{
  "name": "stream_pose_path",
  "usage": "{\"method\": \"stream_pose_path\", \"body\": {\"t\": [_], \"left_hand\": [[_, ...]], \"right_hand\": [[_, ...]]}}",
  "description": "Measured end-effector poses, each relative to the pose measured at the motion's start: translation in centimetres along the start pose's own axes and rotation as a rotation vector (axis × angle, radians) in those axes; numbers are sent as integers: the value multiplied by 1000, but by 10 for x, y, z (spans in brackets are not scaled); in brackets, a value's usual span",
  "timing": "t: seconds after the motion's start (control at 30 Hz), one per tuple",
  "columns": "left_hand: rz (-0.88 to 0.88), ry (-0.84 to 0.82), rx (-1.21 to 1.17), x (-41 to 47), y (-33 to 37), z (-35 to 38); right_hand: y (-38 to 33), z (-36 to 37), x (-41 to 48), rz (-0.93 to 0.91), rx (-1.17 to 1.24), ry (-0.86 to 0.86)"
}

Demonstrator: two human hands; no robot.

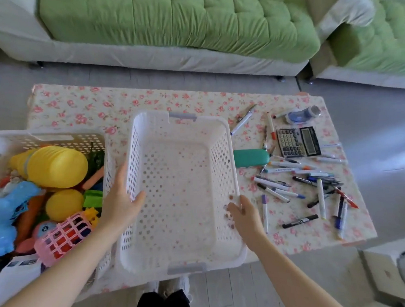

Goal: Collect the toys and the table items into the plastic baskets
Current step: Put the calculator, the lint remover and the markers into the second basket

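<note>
An empty white plastic basket (221, 138) sits in the middle of the floral-cloth table (83, 107). My left hand (122, 203) grips its left wall, thumb inside and fingers outside. My right hand (243, 212) holds the right rim, fingers curled over the edge. A second white basket (57, 137) at the left is full of toys: yellow bowling pins (56, 166), a blue figure (4, 213), a small pink basket (63, 236). To the right lie several markers and pens (291, 189), a calculator (298, 141), a teal case (251, 157) and a tape dispenser (299, 115).
A green and white sofa (179, 26) runs along the far side of the table. The table's right edge ends near bare grey floor (382, 145). A white box (388, 275) stands at the lower right.
</note>
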State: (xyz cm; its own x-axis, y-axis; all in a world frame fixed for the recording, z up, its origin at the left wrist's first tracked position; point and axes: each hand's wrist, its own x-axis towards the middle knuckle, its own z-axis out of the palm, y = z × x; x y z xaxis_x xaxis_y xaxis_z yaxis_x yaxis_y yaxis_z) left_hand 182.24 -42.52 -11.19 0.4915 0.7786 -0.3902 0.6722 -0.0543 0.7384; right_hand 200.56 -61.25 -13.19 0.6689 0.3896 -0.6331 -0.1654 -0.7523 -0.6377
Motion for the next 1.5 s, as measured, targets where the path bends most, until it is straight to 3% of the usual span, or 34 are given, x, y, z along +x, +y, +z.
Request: {"method": "stream_pose_path", "body": {"t": [0.17,0.3,0.37,0.47,0.57,0.77,0.9,1.13,1.27,1.4,1.5], "left_hand": [[-182,-109,-179,32,34,3],[-276,-83,-134,54,52,9],[-288,-36,-115,66,61,10],[-312,-4,-91,86,72,13],[-358,26,-102,101,78,20],[-354,62,-32,99,83,40],[-375,71,-44,100,76,42],[-333,108,-72,99,82,48],[-316,97,-58,96,84,51],[-305,66,-6,90,95,57],[-254,42,35,81,111,68]], "right_hand": [[-23,-32,10,-71,30,50],[-35,-60,34,-65,151,-68],[-37,-74,54,37,319,-72],[-26,-92,119,309,472,96],[-20,-97,185,509,579,94],[-33,-86,246,754,633,116],[-32,-76,255,793,594,91],[-31,-85,241,737,786,-2],[-52,-101,203,467,857,60],[-79,-101,140,130,478,13],[-79,-68,114,-11,31,-78]]}}
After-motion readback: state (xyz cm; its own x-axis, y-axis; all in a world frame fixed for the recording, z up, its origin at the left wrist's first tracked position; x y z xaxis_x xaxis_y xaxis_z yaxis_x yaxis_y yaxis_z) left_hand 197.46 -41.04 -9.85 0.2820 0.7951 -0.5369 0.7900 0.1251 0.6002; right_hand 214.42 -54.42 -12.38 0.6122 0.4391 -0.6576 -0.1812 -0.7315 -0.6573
